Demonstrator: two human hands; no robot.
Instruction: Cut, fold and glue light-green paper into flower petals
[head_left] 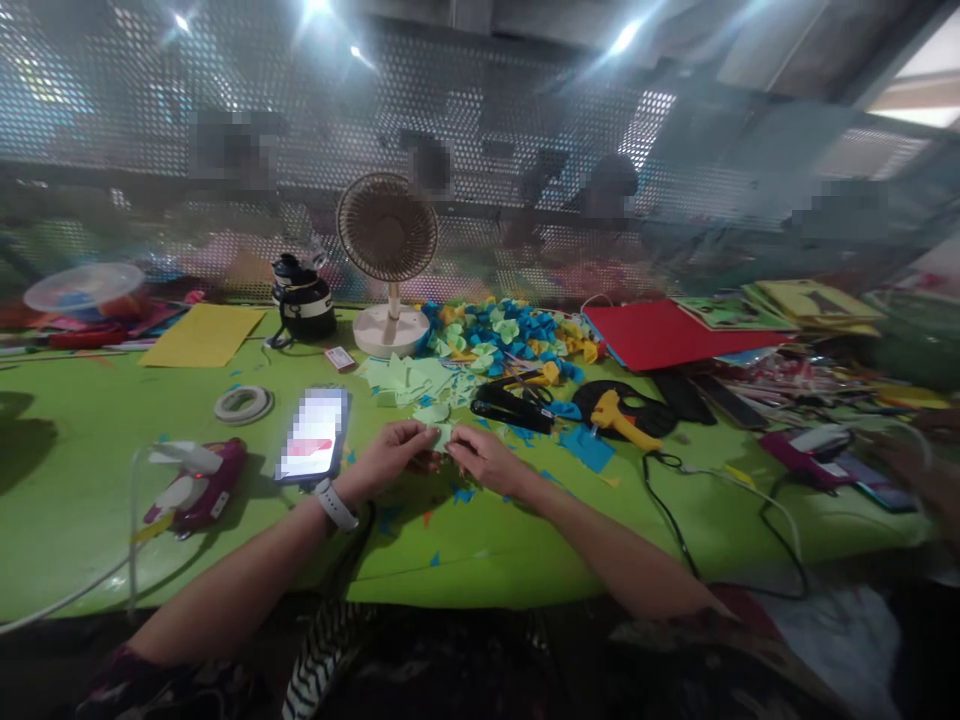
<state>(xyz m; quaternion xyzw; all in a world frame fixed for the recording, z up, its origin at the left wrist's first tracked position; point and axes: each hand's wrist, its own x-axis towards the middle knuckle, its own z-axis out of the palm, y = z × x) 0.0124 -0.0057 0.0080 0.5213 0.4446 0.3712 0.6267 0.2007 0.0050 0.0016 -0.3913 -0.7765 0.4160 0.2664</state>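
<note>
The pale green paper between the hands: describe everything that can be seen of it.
It is a small, thin-looking piece of pale green paper, pinched by the fingertips of the left hand and the right hand. The fingers hide much of it, so its full outline and any folds cannot be made out. It is over the bright green table, on the near side of loose pale green pieces.

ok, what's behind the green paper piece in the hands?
Behind the paper piece, held between left hand and right hand: loose light green pieces, and to the right what looks like a black stapler. Whatever the hands and piece cover on the green table can't be seen.
</note>
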